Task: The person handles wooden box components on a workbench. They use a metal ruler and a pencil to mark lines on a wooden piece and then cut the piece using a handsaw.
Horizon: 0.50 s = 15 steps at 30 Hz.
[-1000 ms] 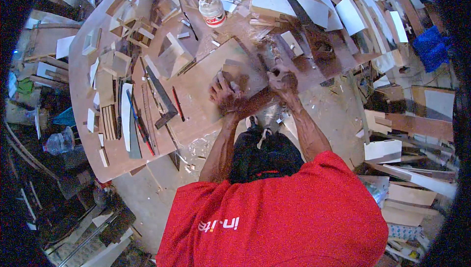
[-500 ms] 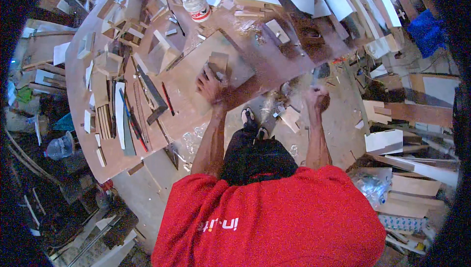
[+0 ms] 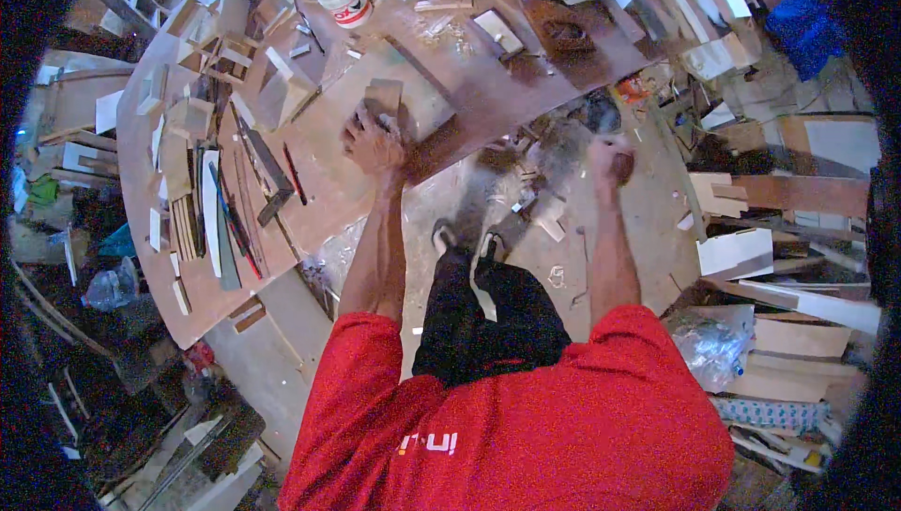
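Note:
My left hand point(image 3: 377, 147) grips a small brown wooden block point(image 3: 385, 95), which stands on a flat board point(image 3: 427, 103) near the workbench's edge. Its fingers bend around the near side of the block and hide part of it. Out past the bench edge, over the floor, my right hand point(image 3: 612, 162) is raised in a fist. Motion smears it, and a faint grey streak shows just above; what it holds cannot be made out. A red-and-black pencil-like stick point(image 3: 295, 173) lies on the bench left of my left hand.
The workbench point(image 3: 324, 159) carries wood strips point(image 3: 183, 215), box-like wooden pieces point(image 3: 286, 81), a white tub point(image 3: 343, 0) and a dark angled tool point(image 3: 267, 173). Offcuts point(image 3: 547, 215) litter the floor. Stacked boards point(image 3: 788, 187) and a clear plastic bag point(image 3: 706, 347) are at the right.
The bench has slid left and up in the picture as the view shifted. My left hand stays on the wooden block. My right hand is farther from the bench edge and higher in the picture.

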Motion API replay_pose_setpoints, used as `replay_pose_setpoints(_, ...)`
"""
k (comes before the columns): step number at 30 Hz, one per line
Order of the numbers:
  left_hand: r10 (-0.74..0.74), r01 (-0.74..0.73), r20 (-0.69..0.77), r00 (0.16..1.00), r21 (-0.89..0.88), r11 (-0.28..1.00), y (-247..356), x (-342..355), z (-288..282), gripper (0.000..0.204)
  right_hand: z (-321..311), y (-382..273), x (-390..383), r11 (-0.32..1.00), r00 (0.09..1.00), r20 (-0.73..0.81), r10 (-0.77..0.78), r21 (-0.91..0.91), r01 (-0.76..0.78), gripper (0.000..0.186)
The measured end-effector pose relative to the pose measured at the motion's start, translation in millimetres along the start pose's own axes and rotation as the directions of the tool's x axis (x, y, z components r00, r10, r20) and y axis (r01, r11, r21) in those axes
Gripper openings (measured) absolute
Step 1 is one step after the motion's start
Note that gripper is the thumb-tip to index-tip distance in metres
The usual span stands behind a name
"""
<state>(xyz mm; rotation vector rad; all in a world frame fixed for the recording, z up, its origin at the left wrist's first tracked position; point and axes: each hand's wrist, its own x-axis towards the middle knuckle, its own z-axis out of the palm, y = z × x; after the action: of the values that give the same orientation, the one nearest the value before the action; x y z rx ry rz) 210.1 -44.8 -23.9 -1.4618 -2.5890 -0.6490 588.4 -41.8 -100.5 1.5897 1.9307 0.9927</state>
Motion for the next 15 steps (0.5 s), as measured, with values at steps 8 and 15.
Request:
replay_pose_setpoints(8,0.017,-0.016,-0.037,0.999,0.046,0.999,-25,1,-7,0.058,-70,47,44,-0.062,0.951,0.21,0.229,0.978,-0.201,0.02)
replay_pose_setpoints(15,-0.058,0.057,-0.002,0.998,0.161,0.985,-37,2,-9,0.062,-105,7,88,0.054,0.986,-0.165,0.027,0.985,0.163,0.021)
